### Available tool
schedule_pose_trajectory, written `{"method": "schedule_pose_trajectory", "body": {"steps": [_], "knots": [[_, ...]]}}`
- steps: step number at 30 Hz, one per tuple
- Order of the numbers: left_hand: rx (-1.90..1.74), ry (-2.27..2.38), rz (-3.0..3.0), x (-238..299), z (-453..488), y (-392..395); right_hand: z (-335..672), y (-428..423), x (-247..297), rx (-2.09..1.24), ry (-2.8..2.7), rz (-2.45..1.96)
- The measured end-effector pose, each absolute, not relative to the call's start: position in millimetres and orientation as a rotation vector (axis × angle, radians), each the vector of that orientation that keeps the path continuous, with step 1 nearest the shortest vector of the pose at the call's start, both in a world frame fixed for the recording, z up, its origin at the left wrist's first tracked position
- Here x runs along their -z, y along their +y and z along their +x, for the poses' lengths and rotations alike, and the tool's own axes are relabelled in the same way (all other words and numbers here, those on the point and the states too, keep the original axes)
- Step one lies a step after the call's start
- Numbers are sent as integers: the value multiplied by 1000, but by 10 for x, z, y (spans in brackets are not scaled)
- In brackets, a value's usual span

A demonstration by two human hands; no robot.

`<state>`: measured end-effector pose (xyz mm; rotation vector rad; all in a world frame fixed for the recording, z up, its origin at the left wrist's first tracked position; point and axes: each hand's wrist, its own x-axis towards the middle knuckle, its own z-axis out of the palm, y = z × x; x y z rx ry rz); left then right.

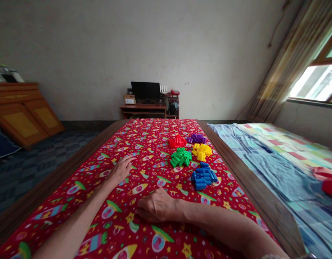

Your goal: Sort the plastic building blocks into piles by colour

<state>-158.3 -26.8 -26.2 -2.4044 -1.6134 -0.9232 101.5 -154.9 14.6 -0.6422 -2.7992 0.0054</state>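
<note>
My left hand [122, 170] lies on the red patterned cloth [144, 176] with its fingers stretched forward, holding nothing. Closer to me, my right hand [156, 205] rests on the cloth as a fist pointing left; no object shows in it. To the right of both hands are small plastic tube-like pieces grouped by colour. The blue pieces [203, 177] are nearest my right hand. Green pieces [181, 157] lie beyond it, with yellow pieces [201, 151] to their right. Farther back are red pieces [177, 141] and purple pieces [196, 139].
Dark wooden edges [236, 169] border the cloth. At right is a bed [284, 172] with checked covers, below a curtained window. A desk [142, 107] with a black monitor [145, 90] stands against the far wall. An orange wooden cabinet [25, 111] is at left.
</note>
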Motion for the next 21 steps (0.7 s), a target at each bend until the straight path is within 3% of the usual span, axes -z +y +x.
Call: {"method": "schedule_pose_trajectory", "body": {"steps": [21], "knots": [[901,-1612,-2367,225,-1566,-284,1008,-1552,-159,-13,-2800,-640]]}}
